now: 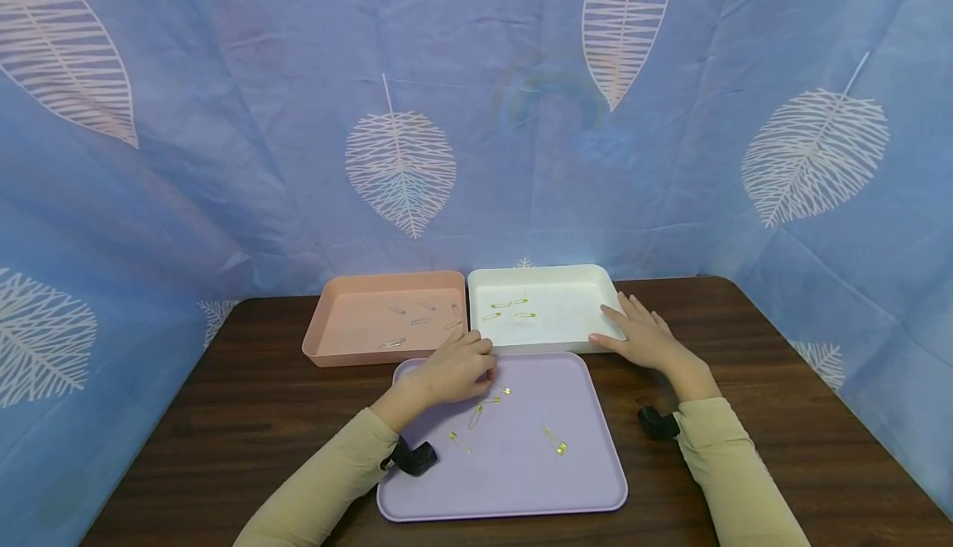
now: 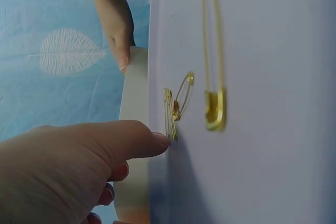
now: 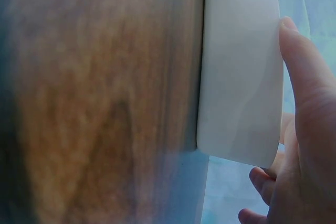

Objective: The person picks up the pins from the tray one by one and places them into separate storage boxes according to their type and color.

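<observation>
My left hand (image 1: 457, 369) is over the far left part of the lilac tray (image 1: 521, 485), fingers bent downward. In the left wrist view its thumb tip is right at the end of a gold safety pin (image 2: 168, 100); whether it pinches that pin I cannot tell. Several more gold safety pins (image 1: 476, 417) lie on this tray, a large-looking one (image 2: 214, 111) nearest the wrist camera. My right hand (image 1: 646, 338) touches the near right corner of the white tray (image 1: 573, 315) with fingers spread, its thumb against the rim. Several gold safety pins (image 1: 524, 315) lie inside the white tray.
Left of the white tray stands a pink tray (image 1: 350, 315) with several silver safety pins (image 1: 421, 320). Both shallow trays stand behind the lilac one on a dark wooden table (image 1: 246, 398). A blue leaf-patterned curtain (image 1: 298, 158) hangs behind the table.
</observation>
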Available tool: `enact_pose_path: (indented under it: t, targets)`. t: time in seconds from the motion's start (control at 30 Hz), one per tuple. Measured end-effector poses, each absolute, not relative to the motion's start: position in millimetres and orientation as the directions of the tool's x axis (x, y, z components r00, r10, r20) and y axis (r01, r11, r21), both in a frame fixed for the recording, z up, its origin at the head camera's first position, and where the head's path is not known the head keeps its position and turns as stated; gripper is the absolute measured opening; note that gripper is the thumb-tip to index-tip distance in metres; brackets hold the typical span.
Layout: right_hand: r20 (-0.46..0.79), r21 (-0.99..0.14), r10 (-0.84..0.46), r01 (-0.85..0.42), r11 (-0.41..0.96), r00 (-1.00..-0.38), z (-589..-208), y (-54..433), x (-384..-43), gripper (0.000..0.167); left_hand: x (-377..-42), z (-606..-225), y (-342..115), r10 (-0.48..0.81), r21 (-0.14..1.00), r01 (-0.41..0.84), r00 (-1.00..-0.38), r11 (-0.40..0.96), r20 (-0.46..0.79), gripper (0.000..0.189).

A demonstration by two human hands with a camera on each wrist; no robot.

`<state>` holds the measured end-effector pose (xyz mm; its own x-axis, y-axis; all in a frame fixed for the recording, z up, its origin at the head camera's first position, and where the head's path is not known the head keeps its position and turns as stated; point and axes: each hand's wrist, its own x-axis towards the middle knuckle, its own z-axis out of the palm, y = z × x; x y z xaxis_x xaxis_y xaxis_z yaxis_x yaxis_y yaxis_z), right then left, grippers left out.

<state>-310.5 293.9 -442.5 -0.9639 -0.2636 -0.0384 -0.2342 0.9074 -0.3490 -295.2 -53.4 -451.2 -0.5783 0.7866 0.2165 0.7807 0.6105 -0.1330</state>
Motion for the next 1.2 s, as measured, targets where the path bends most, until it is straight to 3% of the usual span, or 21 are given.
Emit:
enact_pose_path:
  t: [0.63, 1.2]
  targets:
    - [-0.046, -0.357, -0.26, -0.228, 0.906, -0.964, -444.2, 295.8, -311.8, 0.085, -296.7, -452.8, -53.7, 0.779, -0.079, 0.783, -0.594, 0.617, 0.2, 0.01]
    - [-0.036, -0.362, -0.263, -0.233, 0.903, -0.964, -441.4, 294.6, -309.5, 0.084, -306.5, -439.2, -55.8, 0.746, -0.074, 0.763, -0.6, 0.642, 0.29, 0.006]
